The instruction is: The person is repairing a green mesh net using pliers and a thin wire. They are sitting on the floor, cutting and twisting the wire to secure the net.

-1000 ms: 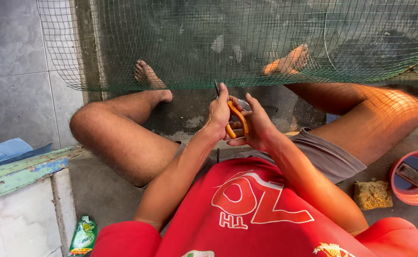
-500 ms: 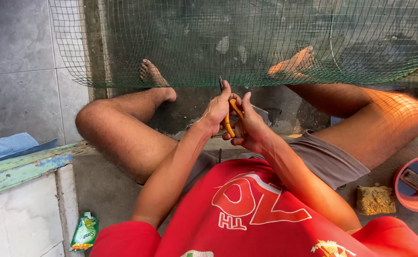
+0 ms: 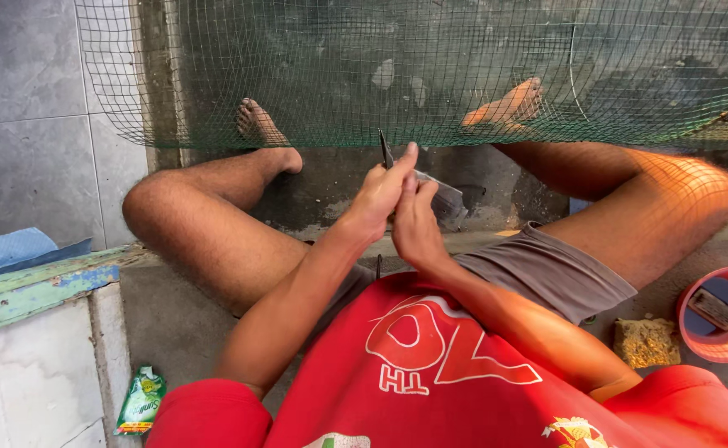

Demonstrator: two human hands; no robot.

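My left hand and right hand both wrap their fingers around small metal scissors, right below the green wire net.

net: green mesh, matt | tub: glossy red plastic | wall: smooth grey tile

grey tiled wall at left, stained concrete floor, worn painted wood ledge, w/ warm sunlight at right.
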